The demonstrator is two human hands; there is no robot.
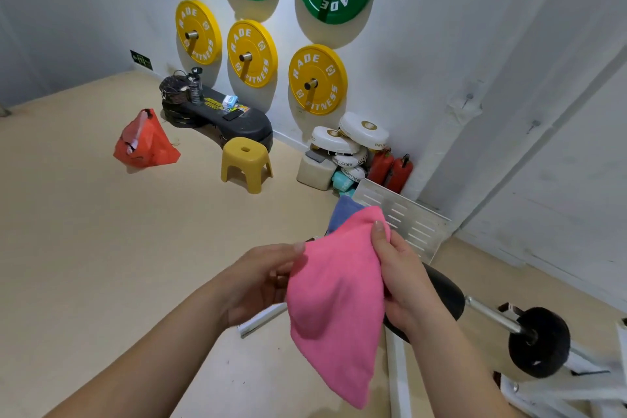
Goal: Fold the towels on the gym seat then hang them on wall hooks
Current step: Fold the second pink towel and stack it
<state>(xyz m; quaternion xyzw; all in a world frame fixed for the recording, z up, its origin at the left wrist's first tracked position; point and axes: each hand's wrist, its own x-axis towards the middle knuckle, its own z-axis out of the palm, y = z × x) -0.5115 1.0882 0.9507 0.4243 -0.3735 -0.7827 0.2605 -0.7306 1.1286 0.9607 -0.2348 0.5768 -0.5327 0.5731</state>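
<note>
A pink towel (pixel 336 302) hangs folded in the air in front of me, its lower corner pointing down. My left hand (pixel 261 278) grips its left edge. My right hand (pixel 403 278) pinches its upper right corner between thumb and fingers. A blue towel (pixel 342 214) peeks out just behind the pink one's top. The black padded gym seat (pixel 444 295) lies below my right hand, mostly hidden by the hand and towel. On the white wall at the right, small hooks (pixel 470 98) stick out.
Green and yellow weight plates (pixel 317 78) hang on pegs on the far wall. On the beige floor stand a yellow stool (pixel 246 163), an orange bag (pixel 146 142) and a black bench with a basket (pixel 217 112). A white machine frame with a black foam roller (pixel 539 343) is at right.
</note>
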